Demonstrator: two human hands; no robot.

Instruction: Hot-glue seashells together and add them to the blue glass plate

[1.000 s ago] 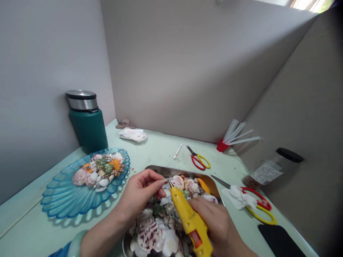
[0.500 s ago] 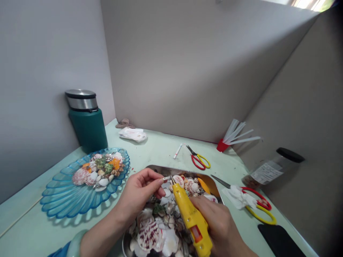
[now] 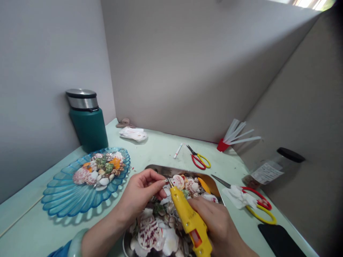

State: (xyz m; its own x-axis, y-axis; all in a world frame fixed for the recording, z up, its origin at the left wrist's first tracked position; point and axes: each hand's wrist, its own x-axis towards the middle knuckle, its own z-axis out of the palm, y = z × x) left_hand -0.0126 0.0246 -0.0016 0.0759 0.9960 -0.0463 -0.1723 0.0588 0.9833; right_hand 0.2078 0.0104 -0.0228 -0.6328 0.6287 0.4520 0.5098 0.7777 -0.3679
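Right hand point(image 3: 217, 216) grips a metal-tipped glue gun point(image 3: 186, 212) over ribbed shells point(image 3: 148, 233).

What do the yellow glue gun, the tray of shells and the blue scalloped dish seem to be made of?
Yellow glue gun: probably hard plastic, slightly shiny, from its molded look; the nozzle looks like metal, being grey. Tray: metal, likely stainless steel, with a silvery, reflective wall. Blue scalloped dish: glossy and see-through; glass or clear plastic, I can't tell.

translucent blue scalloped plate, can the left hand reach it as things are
Probably yes: the left hand is near the translucent blue scalloped plate with nothing visible standing between, though its fingers are pinched close to the tip of the yellow pistol-shaped glue gun.
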